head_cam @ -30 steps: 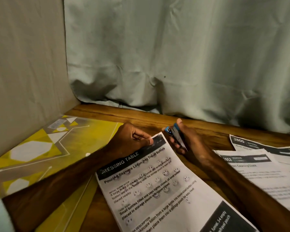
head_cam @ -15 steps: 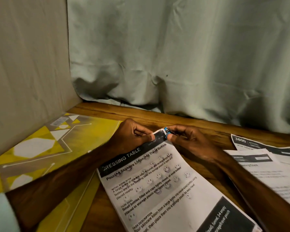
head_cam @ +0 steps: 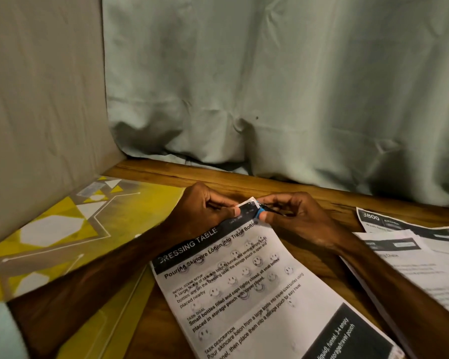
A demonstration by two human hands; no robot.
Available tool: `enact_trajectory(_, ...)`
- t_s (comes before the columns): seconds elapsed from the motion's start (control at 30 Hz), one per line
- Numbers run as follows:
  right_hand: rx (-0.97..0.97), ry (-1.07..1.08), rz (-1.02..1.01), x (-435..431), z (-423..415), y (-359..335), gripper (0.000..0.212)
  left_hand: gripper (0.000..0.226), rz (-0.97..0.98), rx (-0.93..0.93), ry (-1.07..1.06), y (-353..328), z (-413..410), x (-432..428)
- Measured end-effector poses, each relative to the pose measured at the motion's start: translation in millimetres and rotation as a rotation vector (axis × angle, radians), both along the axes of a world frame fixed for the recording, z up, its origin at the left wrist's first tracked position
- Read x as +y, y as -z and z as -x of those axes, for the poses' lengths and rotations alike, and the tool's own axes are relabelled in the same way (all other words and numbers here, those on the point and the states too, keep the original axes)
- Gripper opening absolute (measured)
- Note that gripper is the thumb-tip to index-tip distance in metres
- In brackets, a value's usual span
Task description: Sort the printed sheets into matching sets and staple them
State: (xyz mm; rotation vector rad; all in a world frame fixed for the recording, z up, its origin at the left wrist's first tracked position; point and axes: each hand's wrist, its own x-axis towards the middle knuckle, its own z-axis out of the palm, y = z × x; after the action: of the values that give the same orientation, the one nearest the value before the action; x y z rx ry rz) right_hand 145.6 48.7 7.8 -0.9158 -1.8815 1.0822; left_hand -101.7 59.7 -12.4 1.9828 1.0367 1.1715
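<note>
On the wooden desk, the left hand pinched the far corner of the light, floppy Dressing Table sheets lying at centre. The right hand gripped a small blue stapler set over that corner. Loose pages probably slid easily, so holding beside the staple suited.

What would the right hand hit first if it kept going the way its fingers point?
Probably the left hand. The right hand points leftward, holding a small stapler on the corner of the printed sheets, and the left hand pinches that corner just beyond.
</note>
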Motion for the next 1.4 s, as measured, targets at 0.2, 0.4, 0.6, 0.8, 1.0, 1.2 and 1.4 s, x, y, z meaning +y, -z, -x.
enact_trajectory(0.2, -0.090, -0.027, 0.006, -9, 6, -7, 0.031, 0.017, -0.078, 0.043, -0.004, -1, -1, -1)
enact_trajectory(0.4, -0.032, 0.005, 0.012, -12, 12, -6, 0.027, 0.017, -0.069, 0.029, -0.028, -1, -3, 0)
enact_trajectory(0.6, 0.011, 0.038, -0.027, -10, 18, 0, 0.026, 0.014, -0.070, -0.012, -0.059, 0, -4, 0)
enact_trajectory(0.8, 0.033, 0.055, -0.046, -11, 22, 2, 0.022, 0.014, -0.028, -0.039, -0.064, -2, -5, -1)
enact_trajectory(1.0, 0.044, 0.063, -0.064, -9, 24, 6, 0.019, 0.012, -0.033, -0.034, -0.062, -2, -5, -2)
enact_trajectory(1.2, 0.068, 0.042, -0.045, -6, 23, 9, 0.020, 0.014, 0.005, -0.022, -0.053, -2, -3, -1)
enact_trajectory(1.4, 0.096, 0.020, -0.048, -1, 23, 14, 0.022, 0.013, -0.023, -0.010, -0.040, -1, -3, -1)
